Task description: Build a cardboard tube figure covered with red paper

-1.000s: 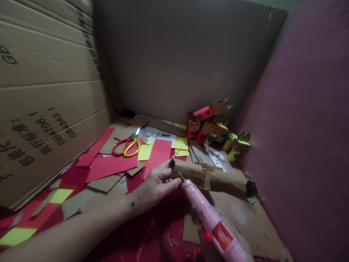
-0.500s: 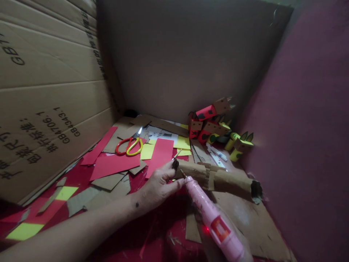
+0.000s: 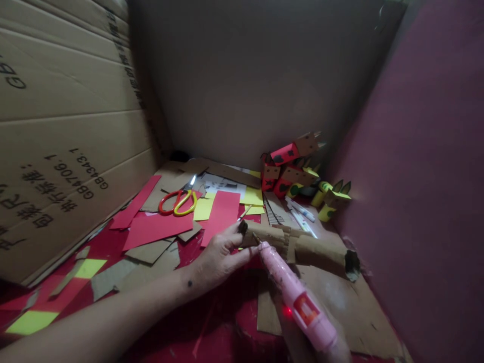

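While our left hand (image 3: pixel 219 254) pinches the left end of a brown cardboard tube (image 3: pixel 269 236), thumb on the near side and fingers toward the far side, our right hand (image 3: pixel 335 325) wraps around a pink glue gun (image 3: pixel 289 290). Most of its fingers are hidden by the gun, so we cannot tell exactly how they close. The tube lies at three o'clock from our left hand, slanting slightly toward half past three. Pointing toward eleven, the gun's metal tip (image 3: pixel 257 239) meets the tube's left section in our view; whether it touches, we cannot tell. A red light (image 3: pixel 289 311) glows beside the gun's body.

Reading on from our left hand, we see a red paper strip (image 3: pixel 223 217) at twelve o'clock, red and brown paper figures (image 3: pixel 285 155) between one and two, white markers (image 3: pixel 302 214) past two, and a flat cardboard sheet (image 3: pixel 340 307) between three and four. Red-and-yellow-handled scissors (image 3: pixel 184 203) lie between ten and eleven, partly over red paper (image 3: pixel 157 231).
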### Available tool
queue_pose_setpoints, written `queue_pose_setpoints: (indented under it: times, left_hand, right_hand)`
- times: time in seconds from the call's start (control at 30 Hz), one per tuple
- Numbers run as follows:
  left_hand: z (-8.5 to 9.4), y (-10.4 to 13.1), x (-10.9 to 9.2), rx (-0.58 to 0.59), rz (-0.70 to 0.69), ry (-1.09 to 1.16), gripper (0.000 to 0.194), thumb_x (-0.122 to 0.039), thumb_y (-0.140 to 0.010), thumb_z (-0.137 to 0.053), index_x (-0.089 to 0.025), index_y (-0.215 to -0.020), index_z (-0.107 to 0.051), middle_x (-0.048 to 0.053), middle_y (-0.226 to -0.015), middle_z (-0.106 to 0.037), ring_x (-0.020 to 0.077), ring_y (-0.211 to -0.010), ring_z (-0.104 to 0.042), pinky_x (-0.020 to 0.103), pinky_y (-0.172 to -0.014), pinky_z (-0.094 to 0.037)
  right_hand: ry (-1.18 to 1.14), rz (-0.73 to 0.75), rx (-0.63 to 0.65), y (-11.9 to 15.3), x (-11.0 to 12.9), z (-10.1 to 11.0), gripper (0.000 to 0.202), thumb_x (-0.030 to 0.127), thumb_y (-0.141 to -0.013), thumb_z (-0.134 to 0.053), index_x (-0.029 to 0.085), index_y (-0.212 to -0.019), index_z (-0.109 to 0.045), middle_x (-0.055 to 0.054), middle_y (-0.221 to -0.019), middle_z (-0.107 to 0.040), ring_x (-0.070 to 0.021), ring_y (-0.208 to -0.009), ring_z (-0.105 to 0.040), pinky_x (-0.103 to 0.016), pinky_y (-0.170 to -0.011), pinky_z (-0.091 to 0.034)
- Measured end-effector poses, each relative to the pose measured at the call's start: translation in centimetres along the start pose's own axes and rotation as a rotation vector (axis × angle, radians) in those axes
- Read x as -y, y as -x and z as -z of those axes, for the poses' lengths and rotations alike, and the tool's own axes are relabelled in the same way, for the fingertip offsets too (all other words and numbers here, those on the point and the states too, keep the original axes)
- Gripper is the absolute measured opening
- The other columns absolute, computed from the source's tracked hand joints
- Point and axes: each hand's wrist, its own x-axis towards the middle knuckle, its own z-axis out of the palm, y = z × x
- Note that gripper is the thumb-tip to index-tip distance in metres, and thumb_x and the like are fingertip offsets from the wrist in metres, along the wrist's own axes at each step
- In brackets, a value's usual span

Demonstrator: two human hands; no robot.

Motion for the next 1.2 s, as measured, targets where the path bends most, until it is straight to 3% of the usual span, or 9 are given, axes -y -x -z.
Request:
queue_pose_setpoints:
  times: [0.2,0.43,0.63,0.73,0.93,1.2]
  left_hand:
    - [0.1,0.0,0.5,0.004,-0.04,-0.041,0.02,-0.025,-0.087,-0.055,-0.016,-0.089,-0.073,0.01,-0.109,-0.063,0.0229,-0.103,-0.059,0.037,-0.093,-0.048]
    - [0.1,-0.1,0.3,0.01,-0.021,-0.04,0.022,-0.026,-0.088,-0.056,-0.02,-0.101,-0.073,0.01,-0.118,-0.062,0.023,-0.109,-0.058,0.036,-0.095,-0.047]
    - [0.2,-0.1,0.5,0.009,-0.01,-0.053,0.023,-0.028,-0.087,-0.057,-0.02,-0.103,-0.072,0.009,-0.117,-0.063,0.0233,-0.108,-0.059,0.037,-0.097,-0.047]
    - [0.2,-0.1,0.7,0.021,0.015,-0.049,0.023,-0.026,-0.088,-0.056,-0.02,-0.104,-0.072,0.008,-0.114,-0.065,0.0237,-0.11,-0.059,0.038,-0.099,-0.046]
    - [0.4,0.0,0.9,0.024,0.002,-0.067,0.027,-0.022,-0.089,-0.054,-0.022,-0.112,-0.068,0.007,-0.12,-0.063,0.0224,-0.114,-0.057,0.038,-0.101,-0.044]
    - [0.5,-0.2,0.6,0.01,-0.045,-0.094,0.027,-0.021,-0.089,-0.055,-0.021,-0.112,-0.068,0.007,-0.12,-0.063,0.0215,-0.111,-0.058,0.035,-0.098,-0.045]
  right_hand:
    - [0.018,0.003,-0.022,0.8,0.1,-0.3,0.045,0.039,-0.082,-0.062,0.024,-0.125,-0.06,-0.011,-0.108,-0.071,-0.0313,-0.088,-0.071,-0.033,-0.064,-0.061]
    - [-0.003,0.01,-0.022,0.1,-0.6,-0.4,0.039,0.037,-0.085,-0.059,0.024,-0.122,-0.062,-0.01,-0.095,-0.073,-0.0283,-0.079,-0.072,-0.031,-0.058,-0.06]
    - [-0.014,-0.041,-0.03,0.2,-0.6,-0.2,0.038,0.038,-0.086,-0.057,0.022,-0.12,-0.062,-0.011,-0.095,-0.073,-0.0274,-0.078,-0.072,-0.031,-0.06,-0.06]
    - [-0.028,-0.047,-0.037,0.1,-0.3,-0.4,0.038,0.039,-0.087,-0.055,0.023,-0.121,-0.062,-0.01,-0.099,-0.072,-0.0283,-0.086,-0.071,-0.032,-0.065,-0.061]
    - [-0.11,-0.063,-0.021,-0.8,0.4,-0.3,0.041,0.038,-0.092,-0.041,0.027,-0.128,-0.057,-0.008,-0.12,-0.066,-0.0291,-0.114,-0.06,-0.037,-0.091,-0.054]
    - [-0.124,-0.081,-0.016,-0.9,0.7,0.3,0.041,0.037,-0.093,-0.04,0.028,-0.13,-0.055,-0.006,-0.122,-0.065,-0.0297,-0.116,-0.059,-0.037,-0.089,-0.055]
